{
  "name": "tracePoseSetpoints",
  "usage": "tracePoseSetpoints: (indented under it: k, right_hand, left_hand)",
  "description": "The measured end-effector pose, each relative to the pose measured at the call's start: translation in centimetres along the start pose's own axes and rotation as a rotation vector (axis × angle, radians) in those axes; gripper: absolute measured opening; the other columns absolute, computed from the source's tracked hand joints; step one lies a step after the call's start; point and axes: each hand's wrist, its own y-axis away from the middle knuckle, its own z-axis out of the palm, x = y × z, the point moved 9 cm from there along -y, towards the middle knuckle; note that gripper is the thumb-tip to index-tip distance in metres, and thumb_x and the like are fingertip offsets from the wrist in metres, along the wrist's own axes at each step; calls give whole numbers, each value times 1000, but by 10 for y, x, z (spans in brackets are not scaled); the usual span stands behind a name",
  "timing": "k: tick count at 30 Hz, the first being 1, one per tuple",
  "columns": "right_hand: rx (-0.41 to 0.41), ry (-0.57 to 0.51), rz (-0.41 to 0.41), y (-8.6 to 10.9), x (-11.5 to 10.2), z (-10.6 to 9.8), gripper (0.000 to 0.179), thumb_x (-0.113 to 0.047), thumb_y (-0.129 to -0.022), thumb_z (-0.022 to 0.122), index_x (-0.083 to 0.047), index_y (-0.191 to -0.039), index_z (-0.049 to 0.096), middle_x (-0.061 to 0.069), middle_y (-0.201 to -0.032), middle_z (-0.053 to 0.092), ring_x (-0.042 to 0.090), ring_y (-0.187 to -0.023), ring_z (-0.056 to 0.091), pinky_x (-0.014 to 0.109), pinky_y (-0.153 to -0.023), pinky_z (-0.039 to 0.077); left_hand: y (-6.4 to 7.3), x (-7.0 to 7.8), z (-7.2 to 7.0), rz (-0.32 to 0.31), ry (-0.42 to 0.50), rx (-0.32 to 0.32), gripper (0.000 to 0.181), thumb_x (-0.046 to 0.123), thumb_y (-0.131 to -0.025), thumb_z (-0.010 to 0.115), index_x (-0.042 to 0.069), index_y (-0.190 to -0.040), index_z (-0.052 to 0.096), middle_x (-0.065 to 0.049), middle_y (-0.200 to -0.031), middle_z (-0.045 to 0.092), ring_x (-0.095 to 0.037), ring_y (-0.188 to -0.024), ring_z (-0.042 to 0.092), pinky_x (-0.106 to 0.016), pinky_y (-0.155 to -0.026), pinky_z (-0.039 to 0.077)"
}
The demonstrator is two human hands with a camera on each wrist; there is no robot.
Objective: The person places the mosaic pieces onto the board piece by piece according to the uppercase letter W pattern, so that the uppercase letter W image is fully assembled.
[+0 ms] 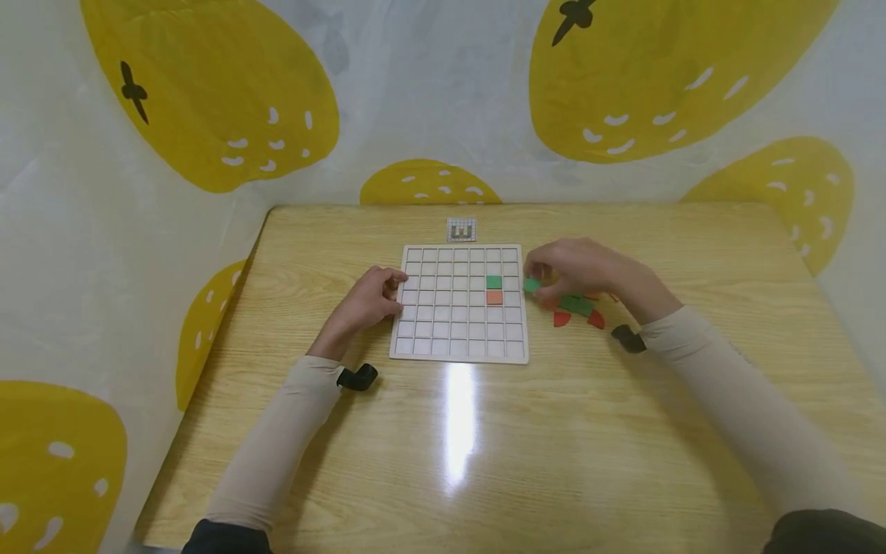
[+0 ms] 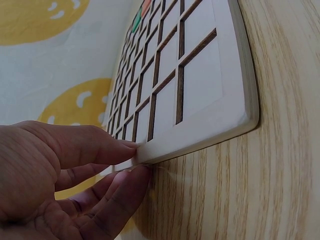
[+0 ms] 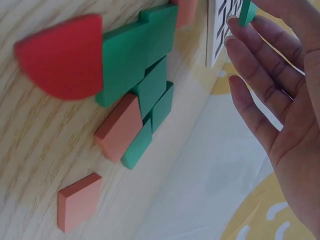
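Note:
A white square grid board (image 1: 443, 314) lies on the table, with a green square tile (image 1: 494, 282) and an orange square tile (image 1: 494, 298) in neighbouring cells on its right side. My left hand (image 1: 365, 302) grips the board's left edge; in the left wrist view the thumb rests on the rim and the curled fingers lie against its side. Just off the board's right edge, my right hand (image 1: 580, 271) pinches another green tile (image 1: 531, 285) between thumb and fingers. The right wrist view shows only part of that tile, at the top edge.
Beside the right hand lie loose pieces: red rounded pieces (image 3: 65, 57), several green tiles (image 3: 125, 57) and orange tiles (image 3: 80, 202), some touching each other. A small picture card (image 1: 461, 230) sits behind the board. Patterned cloth (image 1: 429, 92) hangs along the table's far edge.

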Motion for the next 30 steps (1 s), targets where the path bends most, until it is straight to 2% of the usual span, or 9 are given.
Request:
tracePoseSetpoints:
  k: [6,21,30]
  right_hand:
    - [-5,-9,-8,-2,-10,0,20,-25,-84,82,-20,-98,70,-5,-89,68,16,-85,62,37,-76,50]
    - [-41,26,-89,-10,-33,11,23,-29,-86,81,-18,-102,69,-5,-91,67,14,-84,61,35,-76,50]
    - [-74,42,-99,-17,-40,18,22,-32,-86,81,-22,-102,69,-6,-92,67,11,-84,59,35,-75,50]
  left_hand:
    - [0,-2,1,4,-4,-1,54,-3,-89,71,3,-140,56,-13,-119,47,-25,-97,49,-34,-78,48]
    - [-2,-3,1,17,-15,5,54,-4,-88,72,3,-140,57,-14,-119,49,-25,-99,52,-34,-80,49]
    - [-4,-6,0,22,-12,10,55,-3,-87,73,5,-139,57,-14,-120,50,-25,-100,53,-35,-83,49]
